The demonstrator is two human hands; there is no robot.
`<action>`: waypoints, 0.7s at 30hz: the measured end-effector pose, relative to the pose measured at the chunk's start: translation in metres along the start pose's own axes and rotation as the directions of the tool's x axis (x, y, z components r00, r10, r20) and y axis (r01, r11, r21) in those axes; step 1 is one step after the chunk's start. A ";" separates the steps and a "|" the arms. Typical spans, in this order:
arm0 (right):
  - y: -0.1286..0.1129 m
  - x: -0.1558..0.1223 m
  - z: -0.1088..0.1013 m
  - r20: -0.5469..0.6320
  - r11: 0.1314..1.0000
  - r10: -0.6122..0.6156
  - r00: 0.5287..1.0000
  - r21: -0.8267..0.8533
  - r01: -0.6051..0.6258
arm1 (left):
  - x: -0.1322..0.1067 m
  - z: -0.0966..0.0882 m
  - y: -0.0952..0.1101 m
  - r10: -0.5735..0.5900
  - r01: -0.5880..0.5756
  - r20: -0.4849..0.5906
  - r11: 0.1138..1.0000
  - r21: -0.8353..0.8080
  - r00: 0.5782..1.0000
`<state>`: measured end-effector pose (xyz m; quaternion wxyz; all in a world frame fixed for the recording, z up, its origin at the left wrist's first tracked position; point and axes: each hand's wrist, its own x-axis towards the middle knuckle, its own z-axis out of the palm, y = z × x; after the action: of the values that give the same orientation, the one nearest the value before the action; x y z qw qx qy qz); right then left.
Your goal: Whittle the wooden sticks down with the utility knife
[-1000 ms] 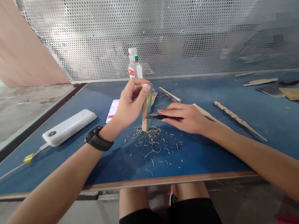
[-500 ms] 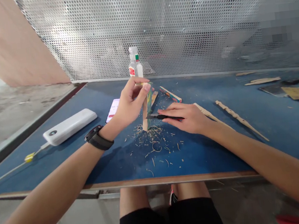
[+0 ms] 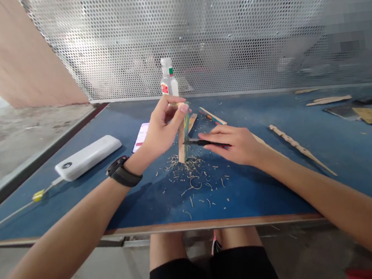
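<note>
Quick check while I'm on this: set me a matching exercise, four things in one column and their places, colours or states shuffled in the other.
Column one
1. left hand
2. power bank
3. shavings
4. right hand

Column two
A. scattered around the lower end of the wooden strip
B. holding the black-handled knife
C. gripping the strip's upper end
D. white, with a cable attached

Pairs: 1-C, 2-D, 3-A, 4-B

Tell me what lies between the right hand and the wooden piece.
In the head view, the dark knife reaches from the right hand to the wooden piece.
</note>
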<state>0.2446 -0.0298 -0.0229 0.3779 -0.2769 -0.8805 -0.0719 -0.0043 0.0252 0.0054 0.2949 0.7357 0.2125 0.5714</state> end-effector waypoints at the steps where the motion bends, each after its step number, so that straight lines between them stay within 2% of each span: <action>1: 0.000 0.000 0.000 0.011 1.000 -0.003 1.000 -0.005 0.003 | 0.000 0.000 0.000 0.000 0.000 -0.007 1.000 0.002 1.000; 9: -0.005 -0.008 0.016 0.239 0.994 -0.108 0.965 0.003 0.110 | 0.002 -0.002 -0.001 0.016 -0.015 -0.025 1.000 0.025 1.000; 12: -0.004 -0.006 0.013 0.197 0.996 -0.087 0.977 -0.003 0.089 | 0.002 -0.002 0.001 0.020 -0.019 -0.032 0.999 0.030 0.999; 17: -0.001 0.000 0.002 0.001 1.000 0.004 1.000 -0.015 -0.004 | 0.001 -0.001 0.003 0.035 -0.033 -0.048 0.999 0.036 0.998; 19: -0.001 0.000 0.001 0.022 1.000 0.007 1.000 -0.005 -0.007 | 0.002 -0.001 0.003 0.037 -0.036 -0.047 0.999 0.039 0.998; 21: -0.002 -0.002 0.004 0.097 1.000 -0.006 0.995 0.021 0.004 | 0.002 -0.001 0.003 0.038 -0.036 -0.047 0.999 0.038 0.998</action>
<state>0.2423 -0.0315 -0.0271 0.3372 -0.2740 -0.8993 -0.0503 -0.0047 0.0240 0.0092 0.2654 0.7310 0.2165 0.5901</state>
